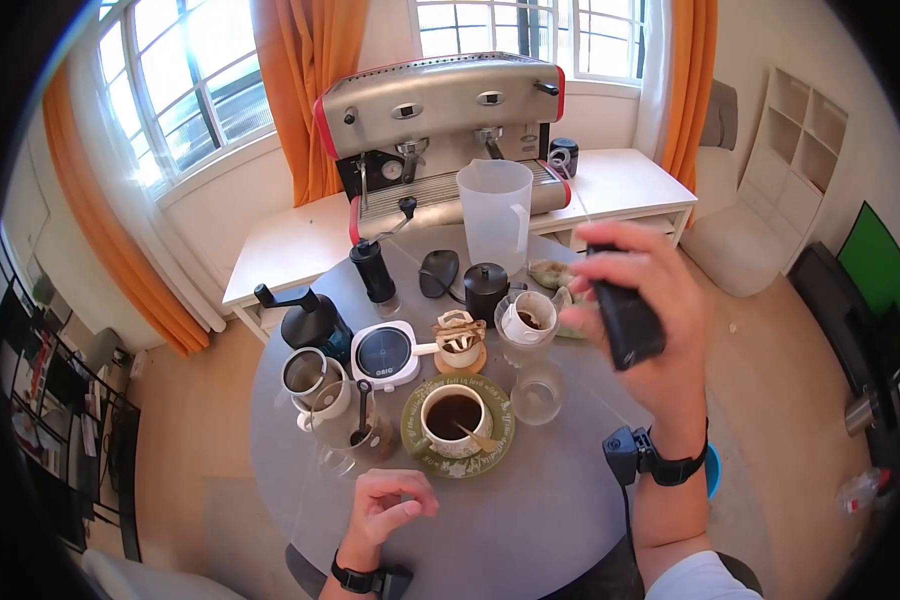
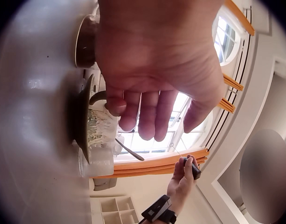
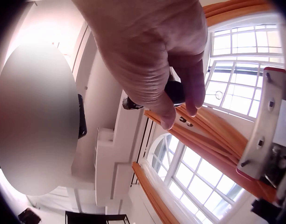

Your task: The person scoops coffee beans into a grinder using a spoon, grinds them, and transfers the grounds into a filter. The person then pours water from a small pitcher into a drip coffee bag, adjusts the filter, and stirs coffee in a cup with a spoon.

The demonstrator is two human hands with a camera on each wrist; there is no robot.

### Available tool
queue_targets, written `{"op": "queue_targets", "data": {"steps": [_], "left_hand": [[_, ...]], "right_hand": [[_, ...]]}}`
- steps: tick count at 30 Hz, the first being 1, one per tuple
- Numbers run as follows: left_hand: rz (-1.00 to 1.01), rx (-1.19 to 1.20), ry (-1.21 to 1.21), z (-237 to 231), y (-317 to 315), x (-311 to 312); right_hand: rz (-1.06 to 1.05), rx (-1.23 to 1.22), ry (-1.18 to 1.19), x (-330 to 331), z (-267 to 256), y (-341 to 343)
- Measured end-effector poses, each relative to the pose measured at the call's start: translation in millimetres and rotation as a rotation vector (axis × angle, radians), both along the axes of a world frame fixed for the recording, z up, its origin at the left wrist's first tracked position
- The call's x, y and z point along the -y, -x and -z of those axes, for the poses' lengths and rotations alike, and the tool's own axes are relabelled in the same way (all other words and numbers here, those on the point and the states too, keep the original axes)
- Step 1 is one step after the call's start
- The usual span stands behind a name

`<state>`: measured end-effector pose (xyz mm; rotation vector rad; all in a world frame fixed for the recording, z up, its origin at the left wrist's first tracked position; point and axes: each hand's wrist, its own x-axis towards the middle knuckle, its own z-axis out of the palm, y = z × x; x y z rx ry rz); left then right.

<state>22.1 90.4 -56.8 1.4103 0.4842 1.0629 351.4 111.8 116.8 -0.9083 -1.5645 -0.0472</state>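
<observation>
Raised above the table's right side, the right hand (image 1: 650, 310) grips a black handheld frother (image 1: 625, 315). Its thin shaft ends in a small wire ring (image 3: 218, 94), seen in the right wrist view, with nothing around it. My left hand (image 1: 390, 505) hovers over the near part of the table, fingers loosely bent, holding nothing. Just beyond it a cup of dark coffee (image 1: 453, 415) sits on a green saucer (image 1: 417, 445), with a spoon (image 1: 482, 440) in the cup. In the left wrist view the left fingers hang relaxed beside the saucer (image 2: 82, 119).
Left of the cup are a glass server (image 1: 355, 425), a white scale (image 1: 385, 352) and grinders (image 1: 372, 270). Behind and right stand a drip-bag cup (image 1: 458, 350), a black pot (image 1: 485, 290), a glass (image 1: 537, 392) and a tall pitcher (image 1: 495, 215). An espresso machine (image 1: 440, 100) is at the back.
</observation>
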Motion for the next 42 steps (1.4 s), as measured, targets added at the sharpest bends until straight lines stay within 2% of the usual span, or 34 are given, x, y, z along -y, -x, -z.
{"op": "queue_targets", "data": {"steps": [1,2,4,6,7,9,10,13,17,19,24,28,32,34,35,36,38,39,41,42], "left_hand": [[0.103,-0.022,0.047,-6,0,2],[0.104,-0.011,0.052,-7,1,3],[0.143,-0.039,0.060,-6,0,3],[0.127,-0.011,0.053,-3,2,3],[0.110,0.000,0.043,-1,3,2],[0.117,0.035,0.029,3,4,0],[0.125,0.049,0.013,3,4,-1],[0.134,0.020,0.021,1,2,1],[0.111,-0.026,0.026,-3,2,2],[0.117,-0.027,0.049,0,3,0],[0.098,-0.023,0.048,-1,4,1],[0.100,-0.038,0.033,0,4,0],[0.078,-0.069,0.000,-4,4,1],[0.076,-0.084,-0.023,-5,4,0],[0.066,-0.083,-0.024,-5,5,0],[0.058,-0.083,-0.028,-5,4,-1],[0.043,-0.080,-0.029,-4,4,-1],[0.038,-0.090,-0.027,-3,4,-1],[0.035,-0.106,-0.028,-2,3,-1],[0.028,-0.110,-0.017,-3,3,-1]], "right_hand": [[0.046,0.183,-0.017,12,1,6],[0.092,0.369,-0.034,24,4,11],[0.115,0.438,-0.018,39,30,-6],[0.033,0.100,0.252,55,52,-23],[0.033,0.120,0.251,60,67,-38],[-0.123,-0.038,0.548,67,104,-62],[-0.113,-0.031,0.548,67,118,-65],[-0.020,0.212,0.659,59,152,-68],[-0.021,0.340,0.702,38,160,-60],[0.004,0.520,0.649,24,166,-59],[0.024,0.580,0.716,4,177,-60],[0.023,0.714,0.802,2,163,-53],[-0.005,0.715,0.773,1,143,-55],[-0.095,0.637,0.785,-7,135,-69],[-0.060,0.599,0.678,-13,135,-76],[-0.070,0.605,0.674,-22,131,-83],[0.055,0.209,0.890,-48,114,-93],[0.052,0.209,0.891,-66,108,-96],[-0.113,-0.089,0.954,-113,106,-104],[-0.116,-0.095,0.952,-130,109,-103]]}}
